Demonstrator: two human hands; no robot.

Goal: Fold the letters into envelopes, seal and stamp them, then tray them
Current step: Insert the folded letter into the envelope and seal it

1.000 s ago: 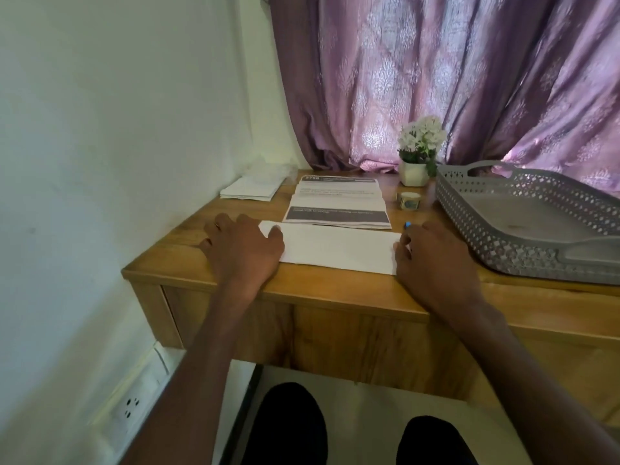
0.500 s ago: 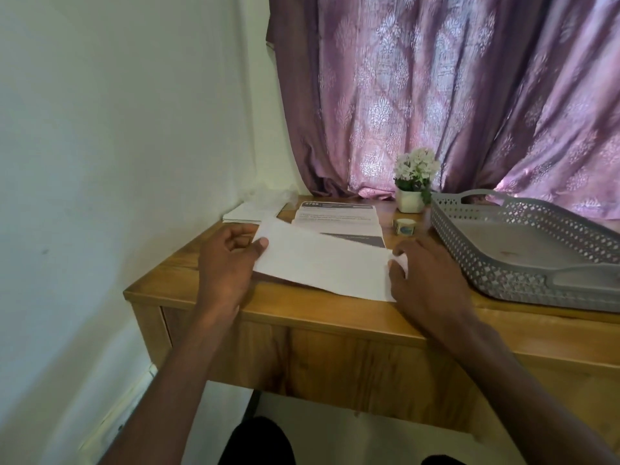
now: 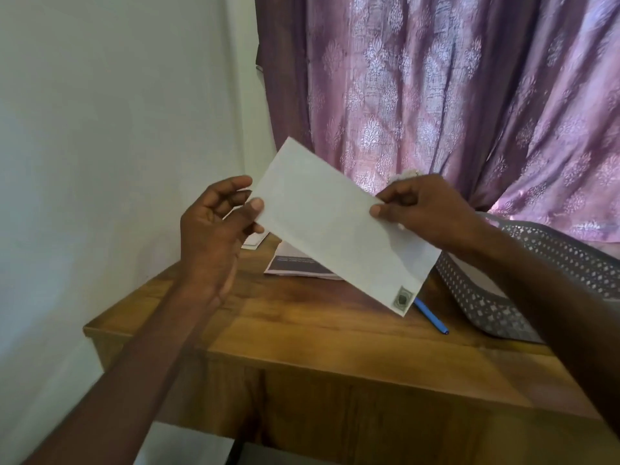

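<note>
- Above the wooden desk [image 3: 302, 330]: white envelope [image 3: 339, 226], tilted, stamp [image 3: 402, 298] at its lower right corner; print illegible.
- Left hand [image 3: 214, 229] pinches its left edge; right hand [image 3: 426, 209] pinches its upper right edge.
- Grey tray [image 3: 523, 263] lies right of the envelope.

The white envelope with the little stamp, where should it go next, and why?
Probably into the grey perforated plastic tray on the right. The white paper envelope is held in the air over the wooden desk, the left hand and right hand pinching its ends, and a small stamp already sits in its corner.
</note>
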